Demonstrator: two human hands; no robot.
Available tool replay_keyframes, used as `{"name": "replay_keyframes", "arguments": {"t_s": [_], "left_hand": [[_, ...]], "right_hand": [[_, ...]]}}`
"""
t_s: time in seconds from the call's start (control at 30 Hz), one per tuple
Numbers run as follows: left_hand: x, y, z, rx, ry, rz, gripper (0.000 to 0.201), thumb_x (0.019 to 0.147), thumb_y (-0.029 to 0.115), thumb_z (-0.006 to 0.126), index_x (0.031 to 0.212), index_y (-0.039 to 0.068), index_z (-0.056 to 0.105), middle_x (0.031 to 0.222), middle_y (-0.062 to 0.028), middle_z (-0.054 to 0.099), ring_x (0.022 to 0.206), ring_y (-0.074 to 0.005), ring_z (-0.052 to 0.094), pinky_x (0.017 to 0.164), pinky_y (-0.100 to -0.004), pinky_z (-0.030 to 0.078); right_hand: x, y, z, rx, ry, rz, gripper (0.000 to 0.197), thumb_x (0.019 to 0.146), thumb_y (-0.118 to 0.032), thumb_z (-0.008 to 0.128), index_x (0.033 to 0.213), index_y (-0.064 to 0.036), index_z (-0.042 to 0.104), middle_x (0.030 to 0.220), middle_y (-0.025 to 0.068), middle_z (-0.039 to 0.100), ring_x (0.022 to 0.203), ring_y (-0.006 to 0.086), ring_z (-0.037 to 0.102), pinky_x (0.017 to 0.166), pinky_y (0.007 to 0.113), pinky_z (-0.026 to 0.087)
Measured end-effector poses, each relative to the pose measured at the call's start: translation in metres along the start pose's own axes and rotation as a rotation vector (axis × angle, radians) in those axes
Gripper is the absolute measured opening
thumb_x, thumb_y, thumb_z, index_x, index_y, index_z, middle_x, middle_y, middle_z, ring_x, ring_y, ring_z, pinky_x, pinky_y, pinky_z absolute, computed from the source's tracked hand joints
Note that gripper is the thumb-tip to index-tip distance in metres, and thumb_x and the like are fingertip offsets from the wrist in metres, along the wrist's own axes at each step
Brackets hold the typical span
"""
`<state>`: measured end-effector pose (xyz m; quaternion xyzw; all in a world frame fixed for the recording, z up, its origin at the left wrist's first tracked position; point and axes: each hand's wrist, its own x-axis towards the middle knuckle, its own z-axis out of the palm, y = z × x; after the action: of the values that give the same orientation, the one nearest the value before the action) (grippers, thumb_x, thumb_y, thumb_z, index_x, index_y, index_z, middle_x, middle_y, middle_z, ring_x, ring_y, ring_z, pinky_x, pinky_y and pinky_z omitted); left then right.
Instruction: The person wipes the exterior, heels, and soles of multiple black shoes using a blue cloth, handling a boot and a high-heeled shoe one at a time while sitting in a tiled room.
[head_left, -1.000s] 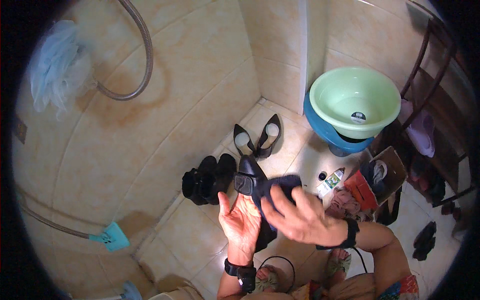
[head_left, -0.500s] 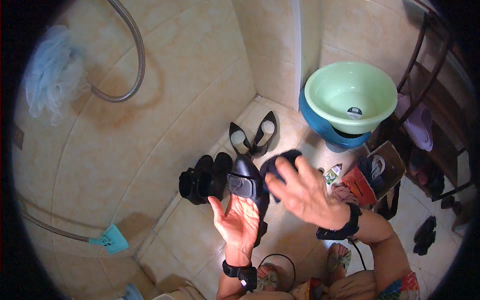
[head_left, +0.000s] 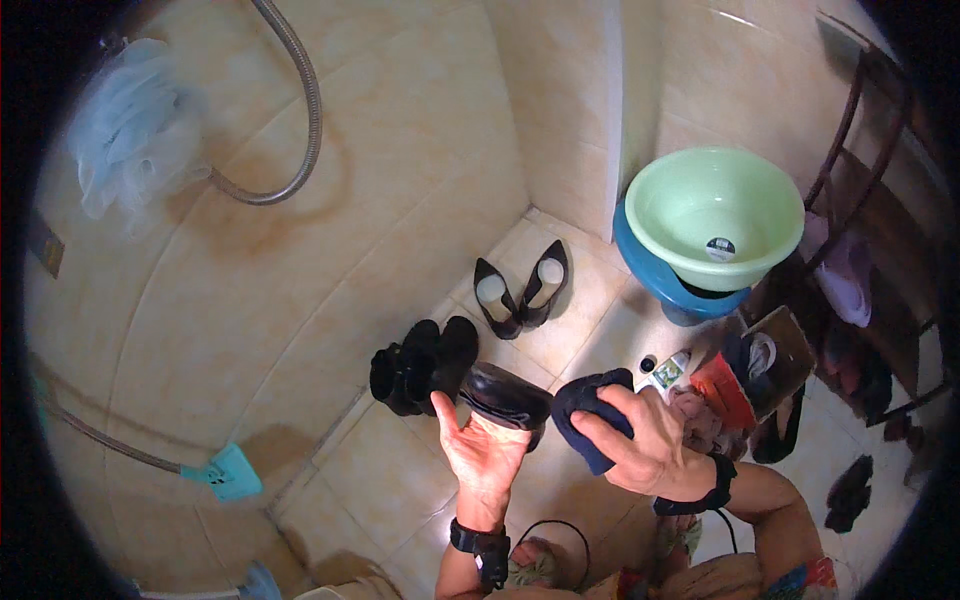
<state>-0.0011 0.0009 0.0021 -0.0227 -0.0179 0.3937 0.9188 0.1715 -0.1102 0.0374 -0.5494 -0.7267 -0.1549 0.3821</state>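
My left hand (head_left: pixel 487 455) is palm up with its thumb out to the side. It holds a black leather shoe (head_left: pixel 505 393), the fingers partly hidden under it. The shoe lies tipped on its side across the hand. Just to the right, my right hand (head_left: pixel 648 445) pinches a bunched dark navy cloth (head_left: pixel 588 412), close to the shoe's end and seemingly apart from it. Beyond, a pair of black pointed pumps (head_left: pixel 542 290) stands on the tiled floor. A pair of black boots (head_left: pixel 430 360) is left of the held shoe, by the wall.
A light green basin (head_left: pixel 720 215) sits in a blue one (head_left: pixel 665 295) at the far right. Nearby are an open box (head_left: pixel 725 388), a small white-and-green bottle (head_left: pixel 670 368) and a pink cloth (head_left: pixel 700 425). A dark rack (head_left: pixel 850 130) with shoes stands rightmost; a shower hose (head_left: pixel 315 110) hangs left.
The shoe has turned from toe pointing away to lying sideways on my left hand. My right hand, with the cloth, has moved down and to the right, off the shoe. The view has shifted slightly.
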Motion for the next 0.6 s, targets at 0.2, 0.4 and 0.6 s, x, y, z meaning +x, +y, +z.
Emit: {"name": "replay_keyframes", "arguments": {"t_s": [0.2,0.4,0.6], "left_hand": [[0.001,-0.008,0.002,-0.001,0.007,-0.05,0.063,0.084,0.063,0.058,0.112,0.007,0.068,0.12,-0.0074,0.066,0.114,-0.0247,0.058,0.108,-0.0449,0.035],[-0.004,-0.012,-0.005,0.029,0.001,0.013,0.083,0.075,0.071,0.062,0.12,0.001,0.06,0.126,-0.0124,0.061,0.119,-0.0285,0.054,0.111,-0.0462,0.033],[-0.009,-0.018,-0.012,0.348,-0.04,0.147,0.09,0.076,0.076,0.054,0.127,0.001,0.056,0.132,-0.0125,0.057,0.125,-0.0283,0.05,0.114,-0.0452,0.03]], "right_hand": [[0.004,-0.005,0.016,0.123,0.157,0.078,0.048,0.068,-0.005,0.077,0.113,-0.0093,0.065,0.114,0.0157,0.055,0.075,0.0289,0.056,0.06,0.036,0.051],[0.014,-0.003,0.009,0.251,0.142,0.185,0.042,0.072,0.0,0.075,0.112,-0.0051,0.064,0.113,0.0175,0.057,0.09,0.0337,0.06,0.074,0.039,0.052],[0.025,-0.004,0.003,0.158,0.193,0.124,0.046,0.07,-0.004,0.076,0.114,-0.0074,0.064,0.114,0.0176,0.056,0.083,0.0315,0.059,0.069,0.037,0.053]]}}
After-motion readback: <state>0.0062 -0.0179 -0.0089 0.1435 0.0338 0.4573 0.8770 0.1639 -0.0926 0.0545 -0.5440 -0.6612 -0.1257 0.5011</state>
